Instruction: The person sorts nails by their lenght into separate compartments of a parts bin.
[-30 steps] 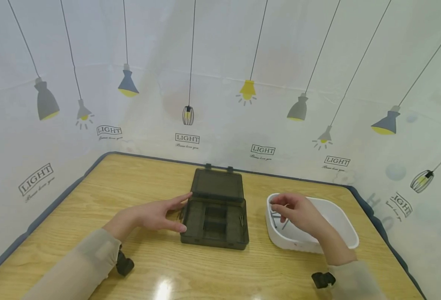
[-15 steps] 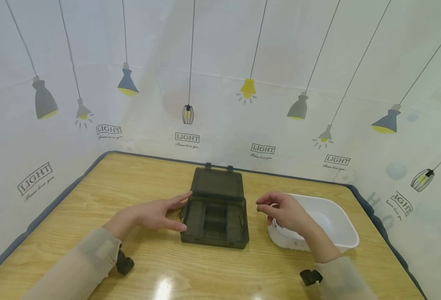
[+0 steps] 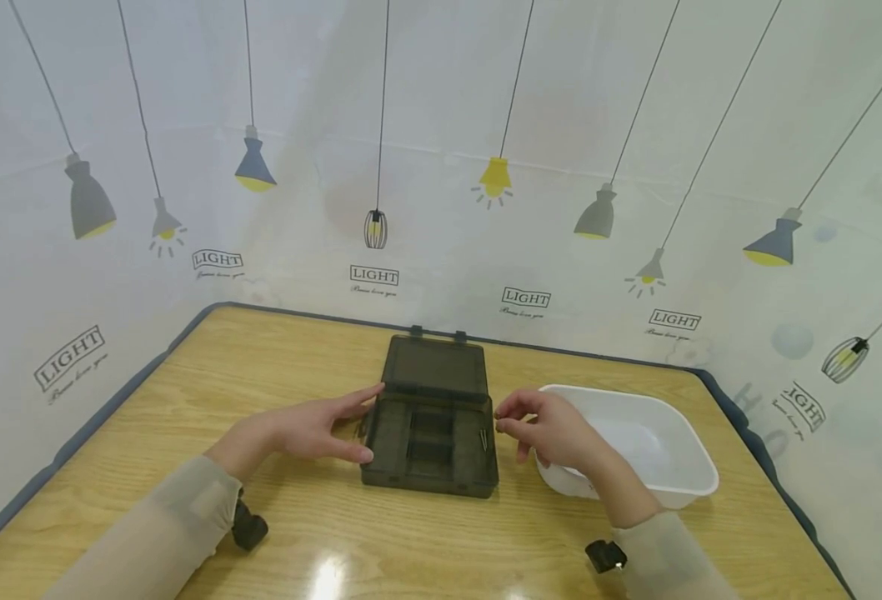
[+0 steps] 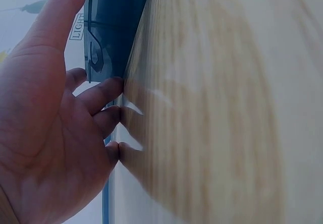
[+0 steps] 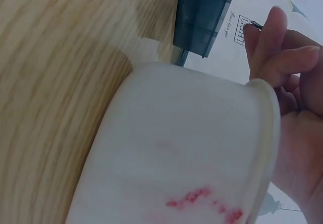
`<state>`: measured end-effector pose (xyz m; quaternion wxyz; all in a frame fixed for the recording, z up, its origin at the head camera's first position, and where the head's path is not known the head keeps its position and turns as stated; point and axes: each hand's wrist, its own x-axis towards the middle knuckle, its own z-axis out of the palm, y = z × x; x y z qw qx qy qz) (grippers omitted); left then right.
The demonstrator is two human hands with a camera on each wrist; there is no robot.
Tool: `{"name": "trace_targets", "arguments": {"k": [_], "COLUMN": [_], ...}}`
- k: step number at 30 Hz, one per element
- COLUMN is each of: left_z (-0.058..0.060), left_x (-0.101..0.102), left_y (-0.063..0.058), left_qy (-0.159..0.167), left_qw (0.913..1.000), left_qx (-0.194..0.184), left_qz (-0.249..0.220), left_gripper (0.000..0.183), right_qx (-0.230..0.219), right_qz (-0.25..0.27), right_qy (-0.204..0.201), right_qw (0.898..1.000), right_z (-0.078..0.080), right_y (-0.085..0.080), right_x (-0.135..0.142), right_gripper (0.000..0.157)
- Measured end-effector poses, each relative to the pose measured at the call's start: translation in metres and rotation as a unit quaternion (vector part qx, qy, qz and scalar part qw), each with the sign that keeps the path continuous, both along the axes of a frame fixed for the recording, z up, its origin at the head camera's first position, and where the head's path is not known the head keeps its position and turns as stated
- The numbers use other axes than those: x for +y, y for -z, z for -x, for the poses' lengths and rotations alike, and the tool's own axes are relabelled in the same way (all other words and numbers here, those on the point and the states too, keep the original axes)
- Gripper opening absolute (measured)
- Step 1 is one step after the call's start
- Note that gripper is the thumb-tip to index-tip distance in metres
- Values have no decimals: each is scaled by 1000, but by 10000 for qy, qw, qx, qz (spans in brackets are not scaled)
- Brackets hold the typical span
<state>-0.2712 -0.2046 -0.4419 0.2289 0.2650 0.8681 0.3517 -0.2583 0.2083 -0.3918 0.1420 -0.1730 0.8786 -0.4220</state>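
Note:
A dark see-through plastic organizer box (image 3: 429, 483) lies with its lid (image 3: 436, 367) folded back. My left hand (image 3: 309, 427) is spread along the box's left side, with thumb and fingertips touching it. A few slim metal screws (image 3: 483, 440) lie in the right-hand compartment. Just right of the box, my right hand (image 3: 549, 429) pinches a small dark screw (image 5: 256, 25), whose threaded end shows past the fingertips in the right wrist view. Part of the white tub (image 3: 662, 425) lies behind that hand and forearm.
Red marks (image 5: 194, 196) show on the tub's outer wall. The wooden table (image 3: 283, 517) ends in a dark edging against a white printed curtain (image 3: 441, 167). A black band mount (image 3: 606, 555) sits at the right wrist.
My right hand has lifted out of the white tub with a screw and moved left to the box's right edge. The left hand stays in place.

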Motion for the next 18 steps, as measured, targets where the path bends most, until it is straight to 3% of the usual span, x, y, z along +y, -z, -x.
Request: {"name": "trace_targets", "arguments": {"k": [7, 18], "left_z": [-1, -1], "left_x": [0, 1], "left_y": [0, -1], "left_qy": [-24, -43], "left_qw": [10000, 10000], "left_qx": [-4, -26], "left_qz": [9, 40], "left_gripper": [110, 111], "right_qx": [85, 95], "right_qz": [-214, -247], "right_qy": [-63, -134], "right_qw": [9997, 9996], "right_z": [-2, -3], "right_y": [0, -2], "right_x": [-7, -6], "right_gripper": [12, 16]}}
